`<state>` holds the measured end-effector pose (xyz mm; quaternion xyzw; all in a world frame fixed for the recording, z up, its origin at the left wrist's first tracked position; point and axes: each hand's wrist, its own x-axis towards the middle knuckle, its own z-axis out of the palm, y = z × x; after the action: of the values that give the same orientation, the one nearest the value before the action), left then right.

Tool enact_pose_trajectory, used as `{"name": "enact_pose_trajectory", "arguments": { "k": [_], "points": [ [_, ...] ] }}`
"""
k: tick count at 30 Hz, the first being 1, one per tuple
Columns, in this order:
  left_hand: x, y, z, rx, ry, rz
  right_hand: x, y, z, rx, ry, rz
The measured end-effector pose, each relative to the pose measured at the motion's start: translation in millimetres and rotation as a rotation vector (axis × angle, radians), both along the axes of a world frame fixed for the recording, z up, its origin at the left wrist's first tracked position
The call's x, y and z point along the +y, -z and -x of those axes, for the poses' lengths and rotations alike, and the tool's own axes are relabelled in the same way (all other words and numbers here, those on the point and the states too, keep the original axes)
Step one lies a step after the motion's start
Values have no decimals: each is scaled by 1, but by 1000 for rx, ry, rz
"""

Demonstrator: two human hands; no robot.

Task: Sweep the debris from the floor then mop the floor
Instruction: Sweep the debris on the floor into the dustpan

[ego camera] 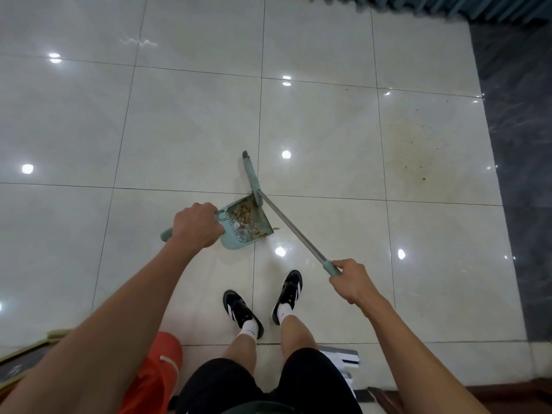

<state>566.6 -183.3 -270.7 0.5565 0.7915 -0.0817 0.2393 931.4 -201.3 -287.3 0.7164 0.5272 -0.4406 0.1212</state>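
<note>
My left hand (pixel 195 227) grips the handle of a teal dustpan (pixel 257 234) that sits on the white tiled floor (pixel 179 130) in front of my feet. Brown debris (pixel 243 213) and a bit of clear wrapper lie inside the pan. My right hand (pixel 351 280) grips the teal end of a metal broom handle (pixel 291 228). The teal broom head (pixel 251 174) stands at the far edge of the dustpan. A faint patch of brown crumbs and stain (pixel 418 156) marks the tile to the right.
A dark grey floor border (pixel 519 174) runs down the right side, with teal curtain folds (pixel 448 7) at the top. An orange bin (pixel 155 372) stands at my lower left, a white mop head (pixel 346 360) behind my right leg. My black shoes (pixel 263 300) stand below the dustpan.
</note>
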Motion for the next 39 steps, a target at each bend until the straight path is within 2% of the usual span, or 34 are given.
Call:
{"name": "enact_pose_trajectory", "arguments": {
  "k": [8, 23, 27, 34, 39],
  "points": [
    [-18, -9, 24, 17, -64, 9, 12, -5, -8, -34, -16, -44],
    [-105, -10, 57, -7, -329, 31, 27, 43, 87, 354, 400, 106],
    [-116, -7, 58, 9, -312, 21, 30, 61, 97, 325, 403, 168],
    [-105, -8, 48, 12, -267, 37, -9, 67, 52, 179, 363, 243],
    [-92, -4, 39, 2, -198, 9, -46, 61, 14, 165, 506, 288]
  ]
}}
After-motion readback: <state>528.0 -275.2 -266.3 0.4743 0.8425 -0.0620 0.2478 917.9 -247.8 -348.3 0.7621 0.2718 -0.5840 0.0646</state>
